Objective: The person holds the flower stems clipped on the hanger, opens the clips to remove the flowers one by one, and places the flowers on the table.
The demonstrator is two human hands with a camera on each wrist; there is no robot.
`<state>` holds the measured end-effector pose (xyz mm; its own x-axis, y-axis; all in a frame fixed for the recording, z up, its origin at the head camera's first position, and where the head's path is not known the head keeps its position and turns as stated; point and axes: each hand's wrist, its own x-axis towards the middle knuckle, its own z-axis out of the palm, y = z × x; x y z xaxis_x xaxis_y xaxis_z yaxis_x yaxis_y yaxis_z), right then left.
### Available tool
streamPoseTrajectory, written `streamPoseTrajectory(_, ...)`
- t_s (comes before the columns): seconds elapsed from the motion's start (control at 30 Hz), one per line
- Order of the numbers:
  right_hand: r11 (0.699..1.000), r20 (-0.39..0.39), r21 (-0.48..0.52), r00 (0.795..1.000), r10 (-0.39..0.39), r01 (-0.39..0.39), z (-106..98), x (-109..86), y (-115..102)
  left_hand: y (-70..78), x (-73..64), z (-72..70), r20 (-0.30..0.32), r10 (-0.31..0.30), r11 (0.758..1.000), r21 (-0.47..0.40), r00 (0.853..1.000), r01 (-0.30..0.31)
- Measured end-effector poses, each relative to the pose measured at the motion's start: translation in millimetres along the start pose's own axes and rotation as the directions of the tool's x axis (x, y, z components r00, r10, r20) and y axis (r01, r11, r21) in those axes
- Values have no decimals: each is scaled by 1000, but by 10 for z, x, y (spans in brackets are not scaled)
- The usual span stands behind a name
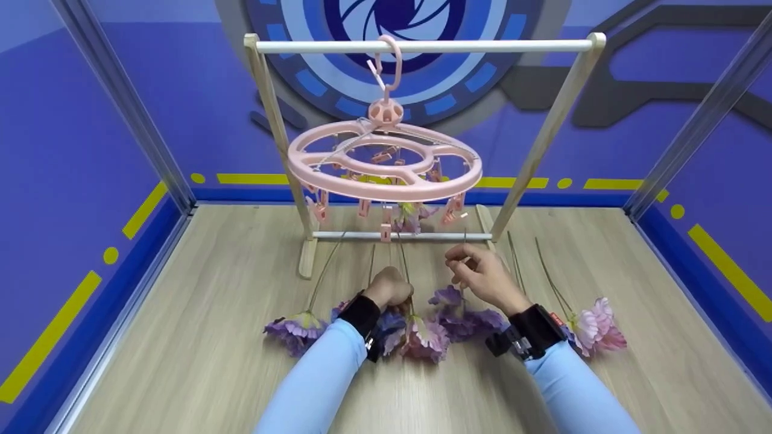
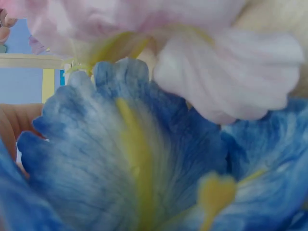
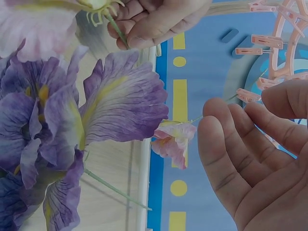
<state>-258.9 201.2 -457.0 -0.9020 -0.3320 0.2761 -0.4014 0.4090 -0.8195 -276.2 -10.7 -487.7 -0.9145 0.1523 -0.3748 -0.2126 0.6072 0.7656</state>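
My left hand pinches the green stem of a pale pink artificial flower just behind its bloom. A blue flower lies close under that hand and fills much of the left wrist view, beneath the pink petals. Off to the right, my right hand is raised over a purple flower, its fingers loosely bent with nothing between them. Ahead of both hands hangs a round pink clip hanger with several small pegs. A pink-purple flower hangs upside down from one peg.
The hanger's hook loops over the white top bar of a wooden stand. More flowers lie in a row on the table: a purple one at left, a pink one at right. Blue printed walls enclose three sides.
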Motion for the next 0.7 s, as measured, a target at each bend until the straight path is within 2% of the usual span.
streamPoseTrajectory(0.17,1000,1,2,1000,1,-1,6,-9,9,-5,-27,-2,-8,13,1000,-15,1000,-13)
streamPoseTrajectory(0.37,1000,-5,16,1000,1,-1,6,-3,25,-8,-76,-12,-19,81,997,-13,996,-82)
streamPoseTrajectory(0.53,1000,-7,21,1000,-5,5,8,-4,42,3,-111,-35,-23,129,991,39,991,-128)
streamPoseTrajectory(0.7,999,-6,33,1000,23,-23,-2,-2,11,34,-169,-70,-40,167,982,98,985,-163)
